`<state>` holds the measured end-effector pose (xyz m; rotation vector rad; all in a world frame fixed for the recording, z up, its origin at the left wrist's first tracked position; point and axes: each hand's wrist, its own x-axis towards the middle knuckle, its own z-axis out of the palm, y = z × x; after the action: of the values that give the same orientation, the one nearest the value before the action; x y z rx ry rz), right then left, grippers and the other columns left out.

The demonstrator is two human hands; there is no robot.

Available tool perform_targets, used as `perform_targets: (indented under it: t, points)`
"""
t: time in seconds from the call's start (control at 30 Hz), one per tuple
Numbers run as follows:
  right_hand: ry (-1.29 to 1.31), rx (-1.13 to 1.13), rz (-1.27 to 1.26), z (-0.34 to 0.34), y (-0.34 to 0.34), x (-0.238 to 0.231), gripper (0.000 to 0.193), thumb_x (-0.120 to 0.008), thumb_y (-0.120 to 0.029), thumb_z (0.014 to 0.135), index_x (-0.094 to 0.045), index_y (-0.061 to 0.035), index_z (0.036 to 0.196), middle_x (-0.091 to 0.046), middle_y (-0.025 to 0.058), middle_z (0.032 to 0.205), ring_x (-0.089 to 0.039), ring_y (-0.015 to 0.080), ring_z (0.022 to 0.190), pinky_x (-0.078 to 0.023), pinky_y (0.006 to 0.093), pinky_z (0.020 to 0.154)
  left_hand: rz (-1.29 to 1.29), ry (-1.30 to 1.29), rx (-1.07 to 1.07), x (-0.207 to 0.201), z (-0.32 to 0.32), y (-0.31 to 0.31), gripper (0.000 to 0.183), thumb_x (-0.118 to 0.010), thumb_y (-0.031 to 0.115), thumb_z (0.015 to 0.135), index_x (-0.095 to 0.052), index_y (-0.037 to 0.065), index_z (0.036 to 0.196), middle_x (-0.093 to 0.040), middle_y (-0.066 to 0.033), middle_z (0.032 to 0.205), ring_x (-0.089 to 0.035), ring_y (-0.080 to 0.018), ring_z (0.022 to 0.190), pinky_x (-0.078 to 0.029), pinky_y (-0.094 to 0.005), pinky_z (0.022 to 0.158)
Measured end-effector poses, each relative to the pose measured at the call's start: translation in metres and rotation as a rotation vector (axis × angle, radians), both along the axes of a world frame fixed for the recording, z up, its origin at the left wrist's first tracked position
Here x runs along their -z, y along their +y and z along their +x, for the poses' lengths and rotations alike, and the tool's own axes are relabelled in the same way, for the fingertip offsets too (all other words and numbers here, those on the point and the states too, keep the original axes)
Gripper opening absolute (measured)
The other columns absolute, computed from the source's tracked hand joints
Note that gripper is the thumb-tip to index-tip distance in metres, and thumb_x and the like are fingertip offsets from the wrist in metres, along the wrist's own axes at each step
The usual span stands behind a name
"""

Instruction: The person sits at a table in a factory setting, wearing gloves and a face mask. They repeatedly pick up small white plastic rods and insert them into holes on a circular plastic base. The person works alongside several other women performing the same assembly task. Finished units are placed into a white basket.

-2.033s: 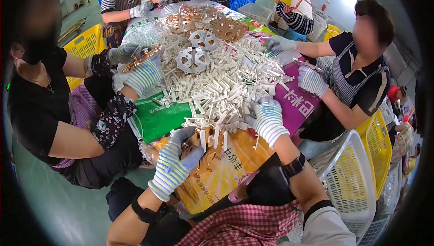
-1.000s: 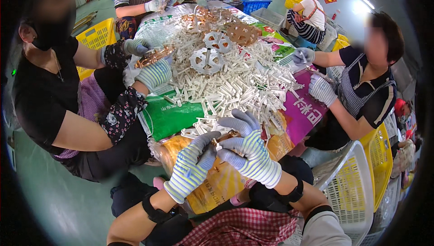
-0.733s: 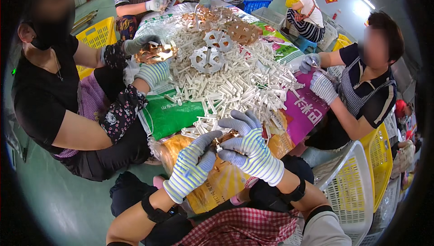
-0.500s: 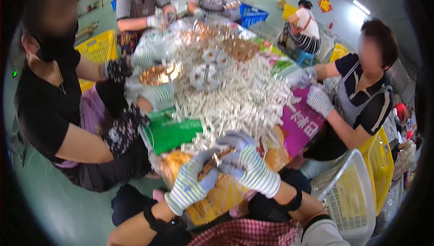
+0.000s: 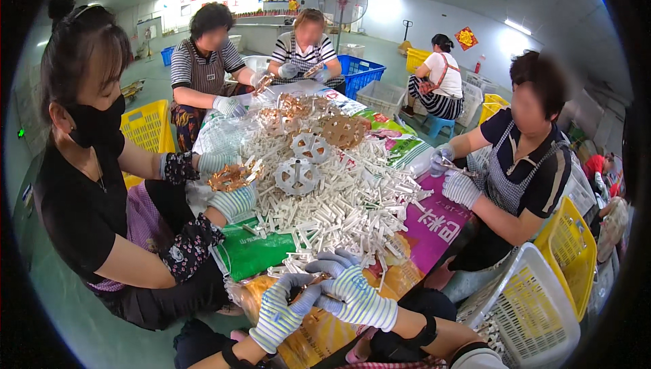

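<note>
In the head view, a small copper-coloured piece sits between the two gloved hands, over the near edge of the sack-covered desk. The left hand pinches it between thumb and fingers; the right hand grips it from the other side, fingers bent over the top. Just beyond lies the heap of white strips.

The likeliest trouble is a slip: knitted gloves dull the feel, and a loosened pinch could drop the piece among the strips. The fingers cover most of it, so a crooked fit could pass unseen. A careless knuckle might also scatter nearby strips.

The piece's long axis seems to run crosswise from hand to hand, rising slightly to the right; which end is its front I cannot tell.
</note>
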<state>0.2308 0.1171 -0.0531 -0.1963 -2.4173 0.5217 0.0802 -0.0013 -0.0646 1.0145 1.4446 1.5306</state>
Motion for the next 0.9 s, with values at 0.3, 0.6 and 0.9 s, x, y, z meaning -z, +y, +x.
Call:
perform_targets:
  t: [0.3,0.6,0.9]
  points:
    - [0.033,-0.073,-0.4,0.011,0.009,-0.007,0.045,-0.064,-0.023,0.096,-0.055,-0.0041,0.135,-0.063,0.0183,0.122,-0.062,0.0334,0.109,-0.048,0.0426,0.096,-0.015,0.186,0.01,-0.003,-0.009,0.0,0.034,-0.072,0.025,0.093,-0.065,-0.003,0.111,-0.07,-0.0075,0.088,-0.065,-0.013,0.081,-0.053,-0.0278,0.074]
    - [0.393,0.086,-1.248,0.014,0.021,0.002,0.045,-0.061,-0.031,0.099,-0.054,-0.0039,0.135,-0.066,0.009,0.112,-0.067,0.0194,0.096,-0.058,0.0345,0.081,0.008,0.15,-0.018,0.005,-0.017,0.008,0.069,-0.078,0.021,0.085,-0.043,-0.005,0.138,-0.061,-0.0105,0.118,-0.063,-0.0174,0.103,-0.052,-0.028,0.086]
    - [0.577,-0.058,-1.726,0.013,0.026,0.005,0.038,-0.062,-0.017,0.098,-0.053,-0.0058,0.132,-0.063,0.0117,0.119,-0.067,0.0231,0.102,-0.061,0.0426,0.083,-0.101,-0.04,0.12,0.018,-0.02,0.009,0.038,-0.063,0.012,0.097,-0.053,0.001,0.132,-0.065,-0.0044,0.109,-0.059,-0.009,0.093,-0.05,-0.0256,0.081]
